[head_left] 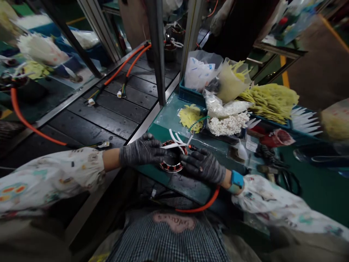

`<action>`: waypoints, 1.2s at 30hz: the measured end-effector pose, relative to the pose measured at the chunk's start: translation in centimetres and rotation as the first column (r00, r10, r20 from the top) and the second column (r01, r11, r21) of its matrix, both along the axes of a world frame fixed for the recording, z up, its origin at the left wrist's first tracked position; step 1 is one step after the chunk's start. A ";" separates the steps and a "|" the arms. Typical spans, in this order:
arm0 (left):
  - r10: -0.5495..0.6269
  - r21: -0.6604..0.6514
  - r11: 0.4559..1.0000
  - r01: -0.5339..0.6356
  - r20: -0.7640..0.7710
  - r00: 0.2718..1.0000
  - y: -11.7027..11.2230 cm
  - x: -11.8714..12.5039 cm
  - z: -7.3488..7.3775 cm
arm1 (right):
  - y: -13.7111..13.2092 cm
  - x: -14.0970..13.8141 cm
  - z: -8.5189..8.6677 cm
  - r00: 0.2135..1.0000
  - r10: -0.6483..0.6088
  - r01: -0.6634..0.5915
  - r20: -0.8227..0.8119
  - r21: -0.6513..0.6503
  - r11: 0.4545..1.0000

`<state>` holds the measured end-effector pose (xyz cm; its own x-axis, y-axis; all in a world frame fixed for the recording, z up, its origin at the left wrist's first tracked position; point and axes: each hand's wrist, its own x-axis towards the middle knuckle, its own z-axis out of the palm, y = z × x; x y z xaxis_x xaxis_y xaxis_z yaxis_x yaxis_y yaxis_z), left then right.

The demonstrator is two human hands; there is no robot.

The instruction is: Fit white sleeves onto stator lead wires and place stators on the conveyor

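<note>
Your left hand [141,151], in a grey knit glove, reaches in from the left and presses its fingertips [163,153] against the wound motor stator [170,167]; your right hand [203,165], gloved alike, with a blue wristband [236,181] at the wrist, clasps the stator from the other side; both hands are closed on it, grasping it between them, right over the green workbench [180,185], though you can't tell whether it touches the surface; white wire leads [177,140] fan out from the stator's top, and an orange cable [201,205] curves away below your right hand; your patterned sleeves [51,180] run back along both arms; ahead on the bench, a blue crate [191,95] holds plastic bags [200,71], with a heap of small white parts [227,124] and a mass of yellow cable ties [272,102] beside it; to your left, a black slatted conveyor [109,120] carries orange cable harnesses [128,63] ending in small connectors; a co-worker's dark apron [234,29] stands beyond the bench.
</note>
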<state>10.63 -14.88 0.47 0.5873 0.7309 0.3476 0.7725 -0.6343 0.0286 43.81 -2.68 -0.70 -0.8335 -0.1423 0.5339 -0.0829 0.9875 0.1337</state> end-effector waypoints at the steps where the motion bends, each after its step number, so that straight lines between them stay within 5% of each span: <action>1: -0.019 -0.052 0.998 0.021 0.047 0.999 0.3 0.2 0.8 | -0.9 0.6 -0.6 0.999 -0.048 0.048 -0.021 -0.020 0.999; 4: 0.103 -0.218 0.974 -0.053 0.222 0.970 2.7 1.5 3.8 | -3.3 1.4 -1.4 0.961 -0.260 0.242 -0.092 -0.168 0.956; 7: 0.384 -0.432 0.878 -0.206 0.380 0.841 6.8 3.7 5.8 | -4.2 1.3 -0.9 0.828 -0.530 0.432 -0.183 -0.394 0.811; 10: 0.431 -0.571 0.817 -0.080 0.513 0.742 10.0 6.3 6.1 | -4.1 1.0 -0.4 0.724 -0.682 0.510 -0.105 -0.585 0.631; 13: 0.364 -0.534 0.845 0.022 0.605 0.708 9.7 8.7 5.8 | -3.9 0.4 -1.6 0.721 -0.693 0.524 0.021 -0.670 0.525; 19: 0.138 -0.561 0.817 0.134 0.416 0.899 5.0 9.9 4.5 | -3.5 1.0 -3.8 0.745 -0.663 0.411 -0.074 -0.731 0.544; 22: 0.139 -0.598 0.794 0.110 0.354 0.925 5.0 9.7 4.3 | -4.2 3.6 -1.7 0.735 -0.652 0.271 -0.185 -0.802 0.533; 27: 0.145 -0.619 0.776 0.120 0.360 0.922 6.1 10.4 4.4 | -7.4 5.9 2.1 0.920 -0.377 0.205 -0.111 -0.683 0.701; 30: 0.189 -0.499 0.866 0.027 0.378 0.906 5.4 11.2 4.5 | -8.0 5.0 2.7 0.900 -0.421 0.265 -0.108 -0.632 0.728; 33: 0.168 -0.216 0.972 -0.095 0.356 0.919 3.6 11.4 4.8 | -7.7 4.0 2.6 0.831 -0.525 0.308 -0.183 -0.634 0.709; 36: 0.109 -0.058 0.994 -0.098 0.250 0.962 1.8 11.3 4.9 | -7.5 3.5 2.6 0.792 -0.568 0.336 -0.225 -0.615 0.713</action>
<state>21.89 -13.12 5.39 0.4049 0.8011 0.4409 0.7979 -0.5450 0.2575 47.32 -10.14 1.92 -0.4357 0.5917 0.6783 0.3347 0.8060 -0.4882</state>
